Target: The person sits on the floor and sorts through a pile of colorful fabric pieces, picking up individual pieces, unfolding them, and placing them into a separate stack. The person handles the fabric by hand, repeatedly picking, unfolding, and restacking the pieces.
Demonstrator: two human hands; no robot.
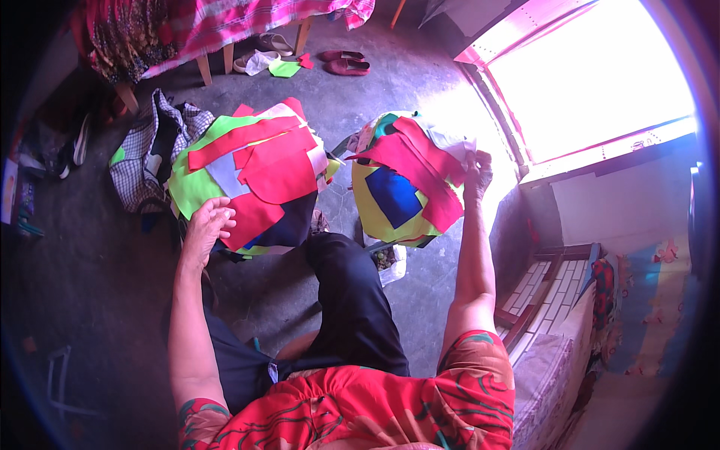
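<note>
Two heaps of cut fabric scraps stand side by side in front of me. Red, lime green, grey and black pieces overlap on the left heap [277, 172]. My left hand [208, 229] is at its near left edge, fingers loosely bent and apart, with nothing visible in them. The right heap [391, 196] carries yellow, blue, red and teal pieces. At its right side my right hand [478, 171] has its fingers drawn together at the edge of a pale fabric scrap [448, 141]. Strong window glare washes out that spot.
A checked cloth bag [139, 161] slumps left of the heaps. Below the right heap sits a white bag [394, 268] with dark contents. Red shoes [347, 66] and loose scraps [283, 68] lie by the draped bed [217, 30]. A bright window opening [592, 82] is at right.
</note>
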